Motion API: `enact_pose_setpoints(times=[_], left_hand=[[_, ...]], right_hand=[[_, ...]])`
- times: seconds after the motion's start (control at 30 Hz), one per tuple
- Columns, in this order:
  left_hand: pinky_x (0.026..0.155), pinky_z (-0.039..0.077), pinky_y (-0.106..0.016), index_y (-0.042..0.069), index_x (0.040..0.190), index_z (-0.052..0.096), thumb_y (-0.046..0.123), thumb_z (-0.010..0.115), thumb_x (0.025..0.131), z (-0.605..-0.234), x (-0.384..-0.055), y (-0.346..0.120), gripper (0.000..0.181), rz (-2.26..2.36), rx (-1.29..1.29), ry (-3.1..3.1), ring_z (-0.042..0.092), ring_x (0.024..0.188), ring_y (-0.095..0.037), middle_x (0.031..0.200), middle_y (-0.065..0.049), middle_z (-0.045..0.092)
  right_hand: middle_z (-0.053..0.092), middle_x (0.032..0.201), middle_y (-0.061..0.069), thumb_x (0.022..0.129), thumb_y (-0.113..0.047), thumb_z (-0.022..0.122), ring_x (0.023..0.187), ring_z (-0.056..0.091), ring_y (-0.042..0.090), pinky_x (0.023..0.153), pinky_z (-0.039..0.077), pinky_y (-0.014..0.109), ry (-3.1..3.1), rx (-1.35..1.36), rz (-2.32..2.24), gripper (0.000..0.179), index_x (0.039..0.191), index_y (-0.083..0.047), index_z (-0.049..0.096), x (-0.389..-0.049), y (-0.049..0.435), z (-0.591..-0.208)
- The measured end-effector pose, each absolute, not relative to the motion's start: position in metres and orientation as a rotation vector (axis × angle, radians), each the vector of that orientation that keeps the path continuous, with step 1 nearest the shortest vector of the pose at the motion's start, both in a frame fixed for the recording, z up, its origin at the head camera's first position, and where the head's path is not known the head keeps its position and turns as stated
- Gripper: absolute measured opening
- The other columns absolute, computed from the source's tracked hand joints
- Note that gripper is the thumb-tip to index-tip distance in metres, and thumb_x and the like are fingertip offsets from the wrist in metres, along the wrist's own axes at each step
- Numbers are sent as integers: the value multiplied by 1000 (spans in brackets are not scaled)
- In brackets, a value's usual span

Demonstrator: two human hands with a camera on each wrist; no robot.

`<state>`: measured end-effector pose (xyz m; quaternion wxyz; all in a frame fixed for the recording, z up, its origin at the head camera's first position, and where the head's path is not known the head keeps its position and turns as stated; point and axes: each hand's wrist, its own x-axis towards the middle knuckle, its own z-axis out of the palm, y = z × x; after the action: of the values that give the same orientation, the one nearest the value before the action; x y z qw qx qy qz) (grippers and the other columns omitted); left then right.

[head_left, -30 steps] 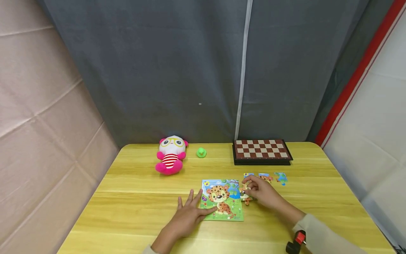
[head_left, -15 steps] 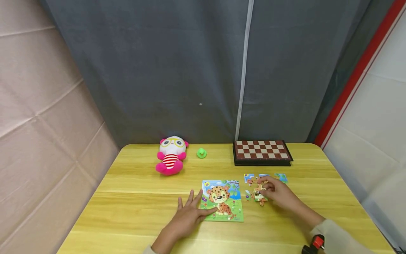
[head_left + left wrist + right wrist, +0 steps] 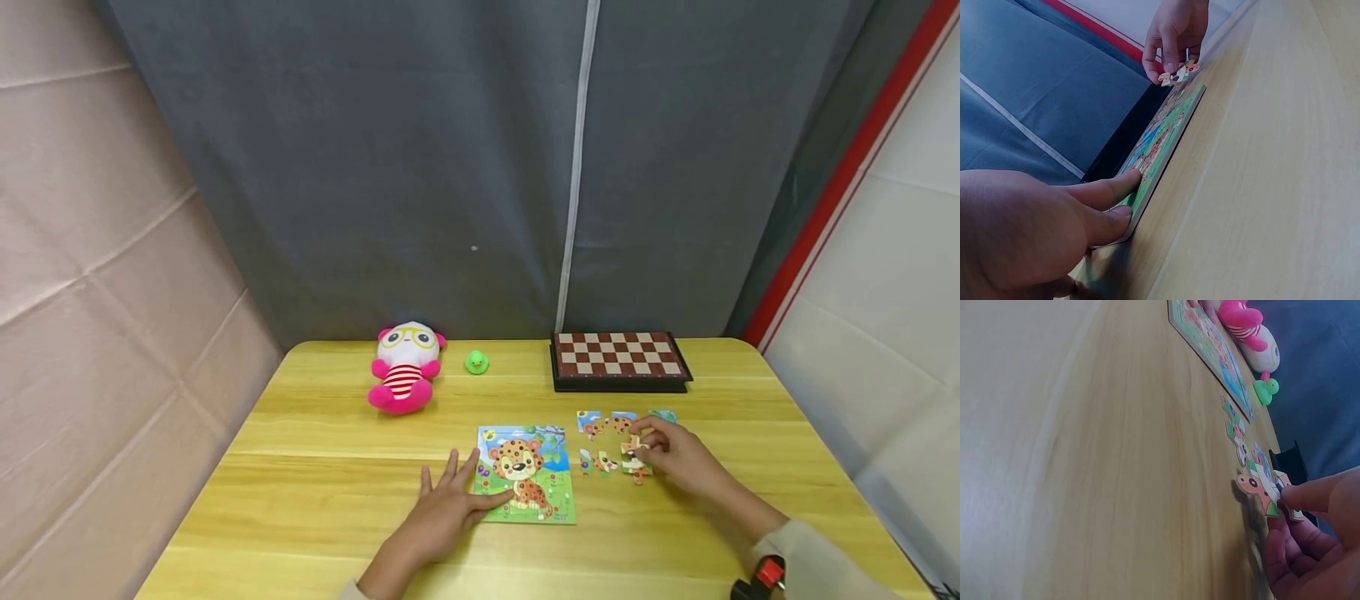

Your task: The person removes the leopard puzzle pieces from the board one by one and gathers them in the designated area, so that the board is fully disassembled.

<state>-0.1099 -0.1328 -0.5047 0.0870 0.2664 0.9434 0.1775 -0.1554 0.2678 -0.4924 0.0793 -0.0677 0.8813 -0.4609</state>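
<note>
Shifting rightward, our right hand (image 3: 675,457) pinches an irregular orange-white-green jigsaw piece (image 3: 1266,489), apparently extending the multicoloured lower row (image 3: 604,463), left hand (image 3: 448,508) splayed.

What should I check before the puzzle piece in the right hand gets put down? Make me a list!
1. Right hand pinching the puzzle piece: ok.
2. Puzzle piece picture side up: ok.
3. Left hand resting on the leopard picture: ok.
4. All loose pieces in full view from the head camera: not ok, the right hand partly covers the blue-green piece.
5. Puzzle piece matching the leopard-face piece beside it: cannot tell.
</note>
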Motion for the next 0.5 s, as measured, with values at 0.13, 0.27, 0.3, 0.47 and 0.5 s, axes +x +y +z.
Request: enact_pose_setpoints(times=[0.13, 0.27, 0.3, 0.47, 0.5], left_hand=[[108, 7, -87, 58, 139, 55, 29, 59, 103, -504, -110, -132, 46, 535, 787, 2809, 10, 153, -55, 172, -15, 15], [108, 8, -87, 57, 139, 55, 30, 59, 104, -505, -110, -132, 45, 540, 790, 2813, 11, 153, -54, 172, -15, 15], [107, 8, -87, 57, 139, 55, 30, 59, 104, -505, -110, -133, 45, 539, 792, 2814, 11, 153, -54, 172, -15, 15], [108, 8, -87, 57, 139, 55, 30, 59, 104, -505, -110, -133, 45, 541, 792, 2814, 11, 153, -54, 172, -15, 15], [107, 8, -87, 57, 139, 55, 30, 59, 104, -505, -110, -133, 45, 541, 793, 2814, 11, 153, -54, 172, -15, 15]], right_hand=[[69, 94, 7, 95, -1, 70, 78, 59, 16, 62, 49, 26, 2672, -198, -1340, 30, 124, 0, 63, -156, 269, -495], [70, 98, 6, 94, -1, 71, 87, 62, 17, 68, 52, 25, 2710, -212, -1301, 29, 122, -1, 66, -157, 271, -498], [69, 99, 6, 94, -2, 72, 88, 61, 17, 69, 52, 25, 2720, -226, -1292, 28, 121, -1, 66, -158, 272, -499], [68, 103, 6, 93, -4, 73, 89, 58, 14, 72, 51, 23, 2741, -245, -1268, 26, 119, 0, 68, -158, 273, -501], [68, 104, 7, 93, -3, 73, 90, 58, 15, 72, 50, 23, 2737, -251, -1270, 27, 119, 1, 68, -158, 273, -501]])
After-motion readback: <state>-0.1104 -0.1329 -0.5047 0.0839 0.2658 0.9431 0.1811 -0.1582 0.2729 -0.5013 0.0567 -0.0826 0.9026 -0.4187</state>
